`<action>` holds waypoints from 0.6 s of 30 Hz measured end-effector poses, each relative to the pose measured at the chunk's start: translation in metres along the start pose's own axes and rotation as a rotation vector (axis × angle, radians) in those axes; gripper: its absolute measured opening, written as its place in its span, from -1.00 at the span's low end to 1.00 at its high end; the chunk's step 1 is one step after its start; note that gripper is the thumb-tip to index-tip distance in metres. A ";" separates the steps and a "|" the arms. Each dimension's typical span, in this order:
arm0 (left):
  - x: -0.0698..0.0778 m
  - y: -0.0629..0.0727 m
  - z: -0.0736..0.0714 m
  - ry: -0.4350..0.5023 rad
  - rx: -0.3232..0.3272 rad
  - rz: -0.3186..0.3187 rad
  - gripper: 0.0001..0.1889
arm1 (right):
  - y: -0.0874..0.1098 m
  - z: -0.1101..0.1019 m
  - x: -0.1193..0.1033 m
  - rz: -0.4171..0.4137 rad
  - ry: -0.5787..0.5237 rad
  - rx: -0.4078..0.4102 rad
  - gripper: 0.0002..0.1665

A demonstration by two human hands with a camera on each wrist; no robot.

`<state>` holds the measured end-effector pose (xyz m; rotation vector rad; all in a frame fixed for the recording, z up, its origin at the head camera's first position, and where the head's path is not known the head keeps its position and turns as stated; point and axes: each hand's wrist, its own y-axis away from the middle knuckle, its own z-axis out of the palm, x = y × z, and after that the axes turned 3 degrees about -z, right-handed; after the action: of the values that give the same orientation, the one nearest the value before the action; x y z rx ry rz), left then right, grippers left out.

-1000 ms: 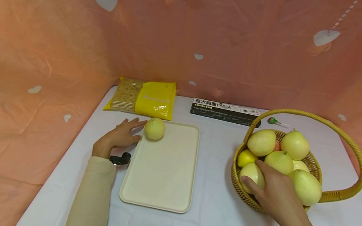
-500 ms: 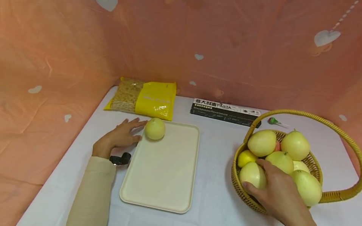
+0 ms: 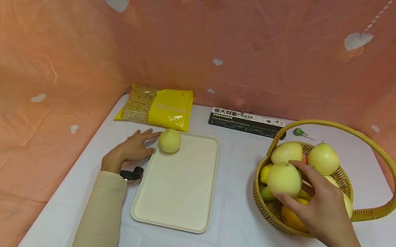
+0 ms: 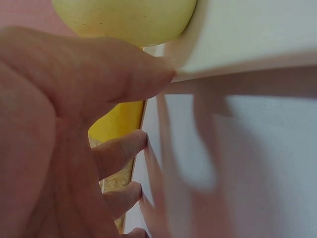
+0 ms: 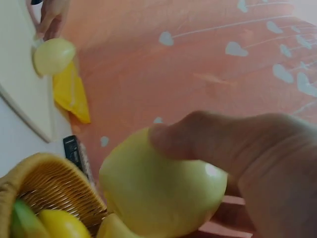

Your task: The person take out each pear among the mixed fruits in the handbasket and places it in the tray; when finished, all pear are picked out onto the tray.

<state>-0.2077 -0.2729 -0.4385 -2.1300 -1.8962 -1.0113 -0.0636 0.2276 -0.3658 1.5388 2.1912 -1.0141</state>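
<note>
One fruit [image 3: 283, 179] (round, pale yellow-green) is held over the basket [image 3: 264, 211]; a second fruit [image 3: 170, 140] sits on the tray [image 3: 174, 191].

A lane of white-clothed worktop [image 3: 236, 178] is left free between the cream rectangular tray [image 3: 176, 189] and the round golden wicker basket [image 3: 263, 210]. The basket's far right side is fenced by its arched handle [image 3: 395, 183]; the tray's far left corner is occupied by a round pale-green fruit [image 3: 170, 140].
</note>
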 end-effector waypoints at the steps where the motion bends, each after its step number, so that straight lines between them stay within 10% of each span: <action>1: 0.000 0.000 0.000 0.000 0.000 0.000 -0.24 | -0.002 -0.001 -0.001 0.000 -0.036 0.002 -0.02; 18: 0.001 0.001 -0.001 -0.005 -0.005 -0.006 -0.23 | -0.059 0.024 -0.035 -0.176 -0.358 0.006 -0.03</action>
<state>-0.2068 -0.2729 -0.4372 -2.1328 -1.9052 -1.0139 -0.1068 0.1751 -0.3397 1.0774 2.0919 -1.2408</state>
